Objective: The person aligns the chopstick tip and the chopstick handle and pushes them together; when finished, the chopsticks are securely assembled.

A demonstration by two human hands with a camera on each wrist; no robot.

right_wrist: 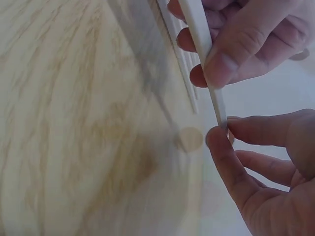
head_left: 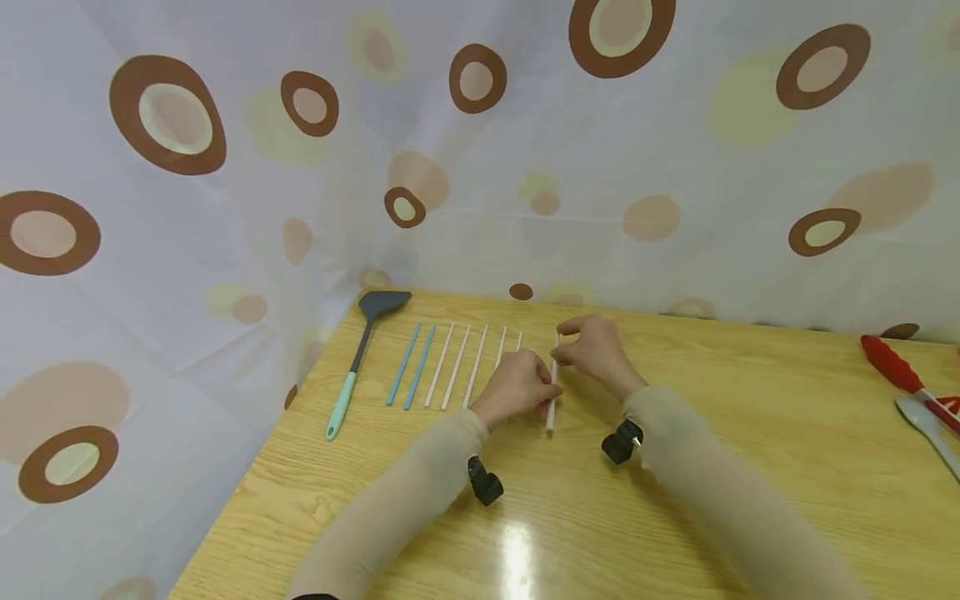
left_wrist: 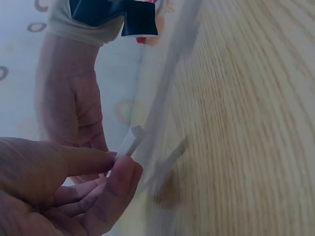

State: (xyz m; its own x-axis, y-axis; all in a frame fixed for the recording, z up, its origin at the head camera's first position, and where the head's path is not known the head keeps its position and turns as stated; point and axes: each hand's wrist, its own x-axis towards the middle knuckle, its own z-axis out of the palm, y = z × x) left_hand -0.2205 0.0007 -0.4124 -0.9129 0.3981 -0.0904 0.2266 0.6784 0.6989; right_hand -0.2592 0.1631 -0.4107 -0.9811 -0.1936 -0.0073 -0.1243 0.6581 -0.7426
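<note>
Both hands hold one white chopstick [head_left: 551, 415], raised a little off the wooden table, with its shadow on the wood beside it. My left hand [head_left: 517, 385] pinches it near its thicker end [left_wrist: 130, 141] between thumb and fingers. At the far, thinner end, the thumb and index finger of my right hand [head_left: 597, 352] pinch the tip, seen close up in the right wrist view [right_wrist: 266, 162]. Left of the hands lies a row of chopsticks: two blue ones [head_left: 420, 367] and several pale ones [head_left: 455, 367], the rightmost partly hidden behind my left hand.
A turner [head_left: 362, 350] with a dark head and mint handle lies at the table's left edge. Red-tipped tongs [head_left: 892, 364] and a grey utensil [head_left: 926, 425] lie at the far right. A patterned curtain [head_left: 540, 150] hangs behind the wooden table [head_left: 750, 392].
</note>
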